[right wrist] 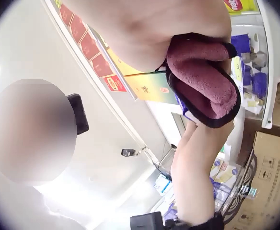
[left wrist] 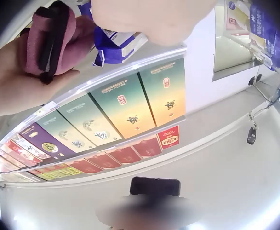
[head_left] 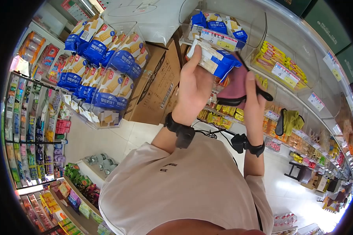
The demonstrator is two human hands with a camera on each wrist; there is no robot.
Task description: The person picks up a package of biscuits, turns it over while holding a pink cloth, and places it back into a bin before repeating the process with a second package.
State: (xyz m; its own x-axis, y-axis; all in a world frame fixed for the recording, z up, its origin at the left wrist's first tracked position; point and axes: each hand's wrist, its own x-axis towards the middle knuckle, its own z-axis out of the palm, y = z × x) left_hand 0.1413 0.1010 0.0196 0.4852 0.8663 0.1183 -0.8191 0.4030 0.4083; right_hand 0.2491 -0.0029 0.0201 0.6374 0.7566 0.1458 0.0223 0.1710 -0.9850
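Observation:
My left hand (head_left: 194, 92) grips a blue-and-white biscuit packet (head_left: 213, 58), thumb over its near end, in front of the shelf. My right hand (head_left: 255, 107) holds a folded mauve cloth (head_left: 238, 84) with black edging at the packet's right end. In the left wrist view the cloth (left wrist: 70, 40) is bunched in the right palm, beside the blue end of the packet (left wrist: 113, 48). From the right wrist the fuzzy folds of the cloth (right wrist: 202, 76) show, while most of the packet is hidden behind them.
Clear bins at the left hold stacked biscuit packets (head_left: 102, 43), next to a cardboard box (head_left: 155, 78). Ahead are a bin of similar packets (head_left: 215, 25) and one of yellow packets (head_left: 276, 58). A green cloth (head_left: 292, 121) hangs at the shelf edge on the right.

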